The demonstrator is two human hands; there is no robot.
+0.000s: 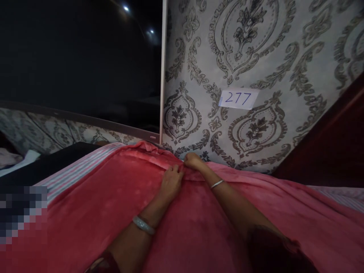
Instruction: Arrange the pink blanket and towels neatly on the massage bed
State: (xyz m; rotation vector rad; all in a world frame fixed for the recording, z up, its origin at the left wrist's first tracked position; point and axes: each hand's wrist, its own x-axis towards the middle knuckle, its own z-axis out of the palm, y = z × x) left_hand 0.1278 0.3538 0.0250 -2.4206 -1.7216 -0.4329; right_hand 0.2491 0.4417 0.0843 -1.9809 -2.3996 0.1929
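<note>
A red plush blanket (108,201) lies spread before me, with a bunched fold along its far edge by the wall. My right hand (193,161) is closed on that far edge, knuckles up, its fingertips hidden in the cloth. Just left of it and a little nearer, my left hand (171,181) presses onto the fold with fingers curled into the fabric. The two hands almost touch. A wide bangle circles my left wrist and a thin one my right.
A large dark TV screen (85,64) stands at the upper left. Patterned wallpaper (196,113) carries a paper label (239,98) reading 277. Striped cloth (93,161) shows along the blanket's left side, beside a black surface (65,155). A dark red panel (327,151) slopes at the right.
</note>
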